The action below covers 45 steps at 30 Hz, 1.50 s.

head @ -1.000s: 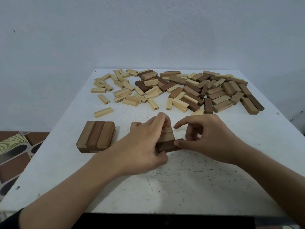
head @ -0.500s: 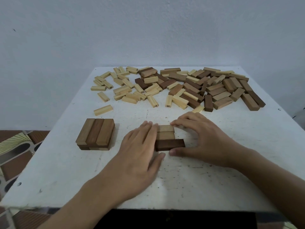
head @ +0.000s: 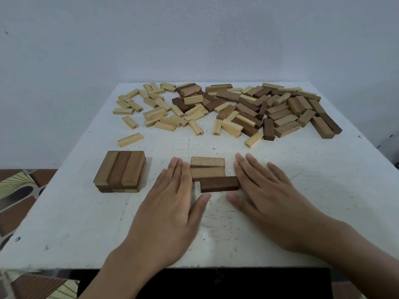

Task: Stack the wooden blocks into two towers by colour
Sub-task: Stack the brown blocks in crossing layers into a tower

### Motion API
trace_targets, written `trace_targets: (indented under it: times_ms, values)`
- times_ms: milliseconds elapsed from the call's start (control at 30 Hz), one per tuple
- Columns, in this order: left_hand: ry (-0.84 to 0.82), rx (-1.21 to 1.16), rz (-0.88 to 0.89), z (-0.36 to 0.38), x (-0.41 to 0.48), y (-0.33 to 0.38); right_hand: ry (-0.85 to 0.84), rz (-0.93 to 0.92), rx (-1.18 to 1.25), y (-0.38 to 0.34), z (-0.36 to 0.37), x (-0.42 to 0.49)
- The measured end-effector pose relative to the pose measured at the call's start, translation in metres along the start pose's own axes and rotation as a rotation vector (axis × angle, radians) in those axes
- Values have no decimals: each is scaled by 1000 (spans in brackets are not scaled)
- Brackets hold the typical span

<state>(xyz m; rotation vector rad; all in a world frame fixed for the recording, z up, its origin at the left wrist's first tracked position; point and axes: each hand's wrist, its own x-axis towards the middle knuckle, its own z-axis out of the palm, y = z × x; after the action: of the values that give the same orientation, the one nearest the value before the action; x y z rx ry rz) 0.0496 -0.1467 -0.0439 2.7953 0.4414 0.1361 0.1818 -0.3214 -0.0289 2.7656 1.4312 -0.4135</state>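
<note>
Three brown blocks lie flat side by side on the white table (head: 216,234): two mid-brown ones (head: 207,168) and a dark one (head: 219,184) nearest me, shifted a little right. My left hand (head: 172,203) lies flat with straight fingers against their left ends. My right hand (head: 265,190) is flat too, its fingers along the right ends, touching the dark block. A low two-layer brown stack (head: 121,171) stands to the left.
Many loose blocks are scattered across the far half of the table: pale ones (head: 159,111) mostly left, brown ones (head: 287,111) mostly right. One pale block (head: 130,139) lies apart near the stack. A plain wall rises behind; patterned floor shows at left.
Both hands had pinched the three blocks in a raised cluster. The blocks now lie flat in a row, and both hands have opened and flattened beside them.
</note>
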Motion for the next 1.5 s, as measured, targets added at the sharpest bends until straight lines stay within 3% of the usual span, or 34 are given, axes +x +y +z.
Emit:
trace_targets:
  times_ms: [833,1500]
  values:
    - [10,21,-1,2,7,-2,54,34,28,-10,8,11]
    - [90,-106,-4,5,8,-7,138,45,63,-9,10,13]
